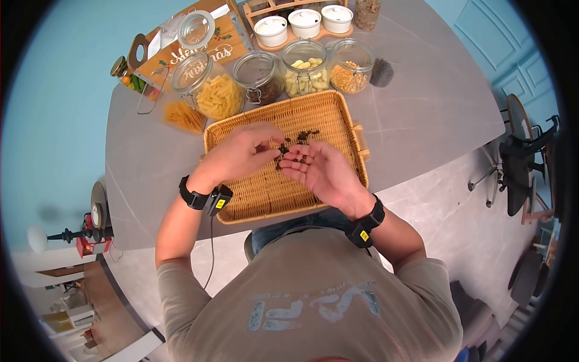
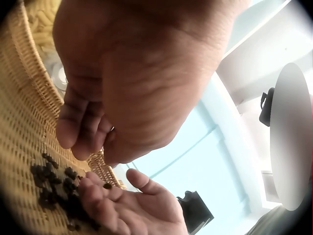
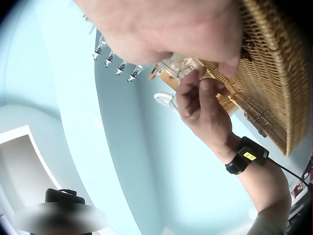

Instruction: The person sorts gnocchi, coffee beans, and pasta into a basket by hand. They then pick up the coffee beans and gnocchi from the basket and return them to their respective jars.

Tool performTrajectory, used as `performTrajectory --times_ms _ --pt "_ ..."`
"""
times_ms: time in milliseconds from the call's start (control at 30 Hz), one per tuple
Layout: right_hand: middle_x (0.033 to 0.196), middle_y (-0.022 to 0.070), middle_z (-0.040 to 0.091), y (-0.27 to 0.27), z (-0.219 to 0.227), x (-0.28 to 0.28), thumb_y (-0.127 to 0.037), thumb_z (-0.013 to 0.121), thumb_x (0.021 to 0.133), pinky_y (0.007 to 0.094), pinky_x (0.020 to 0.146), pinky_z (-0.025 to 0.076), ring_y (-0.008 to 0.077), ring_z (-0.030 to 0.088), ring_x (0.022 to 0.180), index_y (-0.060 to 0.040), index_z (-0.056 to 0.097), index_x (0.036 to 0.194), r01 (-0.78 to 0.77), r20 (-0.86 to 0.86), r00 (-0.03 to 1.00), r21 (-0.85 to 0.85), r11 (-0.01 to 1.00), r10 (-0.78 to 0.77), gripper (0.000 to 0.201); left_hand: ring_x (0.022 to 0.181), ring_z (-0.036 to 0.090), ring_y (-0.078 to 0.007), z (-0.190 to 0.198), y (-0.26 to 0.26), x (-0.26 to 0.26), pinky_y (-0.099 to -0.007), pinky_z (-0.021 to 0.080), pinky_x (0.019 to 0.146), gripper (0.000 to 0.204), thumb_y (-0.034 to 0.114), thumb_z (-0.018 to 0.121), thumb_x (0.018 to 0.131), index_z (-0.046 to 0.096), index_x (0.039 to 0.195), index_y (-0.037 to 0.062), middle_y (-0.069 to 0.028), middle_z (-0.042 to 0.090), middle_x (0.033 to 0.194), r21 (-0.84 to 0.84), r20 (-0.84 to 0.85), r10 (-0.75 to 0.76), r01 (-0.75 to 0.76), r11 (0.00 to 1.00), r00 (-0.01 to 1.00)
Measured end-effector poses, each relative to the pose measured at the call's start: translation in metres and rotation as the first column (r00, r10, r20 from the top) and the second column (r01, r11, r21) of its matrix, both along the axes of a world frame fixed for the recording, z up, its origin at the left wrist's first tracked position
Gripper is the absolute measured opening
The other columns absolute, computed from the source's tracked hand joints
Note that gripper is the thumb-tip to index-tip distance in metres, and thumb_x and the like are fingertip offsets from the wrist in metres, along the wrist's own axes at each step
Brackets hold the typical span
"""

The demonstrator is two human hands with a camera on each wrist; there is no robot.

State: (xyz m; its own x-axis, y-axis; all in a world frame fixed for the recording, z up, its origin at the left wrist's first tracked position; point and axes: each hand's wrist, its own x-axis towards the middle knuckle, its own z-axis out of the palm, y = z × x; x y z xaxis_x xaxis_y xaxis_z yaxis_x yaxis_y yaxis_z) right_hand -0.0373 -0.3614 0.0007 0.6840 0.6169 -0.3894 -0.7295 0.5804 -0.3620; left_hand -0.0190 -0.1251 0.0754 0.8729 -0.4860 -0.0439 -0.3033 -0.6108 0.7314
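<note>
My right hand [image 1: 325, 172] is turned palm up over the wicker tray [image 1: 259, 202], fingers slightly bent. A few small dark brown dried pieces [image 2: 107, 186] rest on its fingers. My left hand [image 1: 244, 151] hangs palm down just beside it, fingers bent and thumb close to the forefinger; I cannot tell whether a piece is pinched there. In the left wrist view, its fingertips [image 2: 82, 149] point down over the right hand's fingers. More dark pieces [image 2: 51, 183] lie in a loose pile on the tray's woven floor, partly hidden by the right hand.
Behind the tray stand glass jars of pasta tubes [image 1: 220, 96], dark pieces [image 1: 265, 90], pale yellow pieces [image 1: 304, 78] and corn kernels [image 1: 350, 77]. White lidded pots [image 1: 304, 23] are farther back. A wooden Christmas sign [image 1: 211, 48] and spaghetti [image 1: 184, 117] are at the left.
</note>
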Motion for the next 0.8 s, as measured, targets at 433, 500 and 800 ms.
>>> performTrajectory --times_ms 433,500,800 --pt "0.121 0.0173 0.067 -0.008 -0.002 0.003 -0.033 0.054 0.115 0.0468 0.112 0.053 0.0324 0.066 0.118 0.0036 0.065 0.122 0.076 0.026 0.997 -0.033 0.997 -0.075 0.039 0.105 0.069 -0.0404 -0.046 -0.004 -0.013 -0.0497 0.057 0.087 0.029 0.014 0.082 0.09 0.071 0.115 0.0035 -0.0153 0.067 0.106 0.294 0.104 -0.137 0.101 0.95 0.985" --pt "0.12 0.0172 0.067 -0.009 0.002 0.003 -0.033 0.053 0.115 0.0467 0.112 0.054 0.0323 0.066 0.118 0.0034 0.065 0.121 0.082 0.023 0.996 -0.037 0.996 -0.081 0.039 0.104 0.069 -0.0408 -0.052 -0.002 -0.013 -0.0498 0.057 0.087 0.024 0.011 0.08 0.091 0.072 0.112 0.0032 -0.016 0.067 0.107 0.272 0.115 -0.13 0.095 0.958 0.985" --pt "0.124 0.0189 0.066 -0.011 0.002 0.003 -0.032 0.052 0.115 0.0478 0.113 0.054 0.0335 0.066 0.12 0.0043 0.063 0.124 0.076 0.02 0.997 -0.028 0.997 -0.075 0.039 0.102 0.07 -0.0429 -0.046 0.009 0.0 -0.0496 0.057 0.085 0.013 0.001 0.071 0.093 0.073 0.106 -0.0003 -0.0179 0.071 0.106 0.241 0.112 -0.125 0.095 0.966 0.986"
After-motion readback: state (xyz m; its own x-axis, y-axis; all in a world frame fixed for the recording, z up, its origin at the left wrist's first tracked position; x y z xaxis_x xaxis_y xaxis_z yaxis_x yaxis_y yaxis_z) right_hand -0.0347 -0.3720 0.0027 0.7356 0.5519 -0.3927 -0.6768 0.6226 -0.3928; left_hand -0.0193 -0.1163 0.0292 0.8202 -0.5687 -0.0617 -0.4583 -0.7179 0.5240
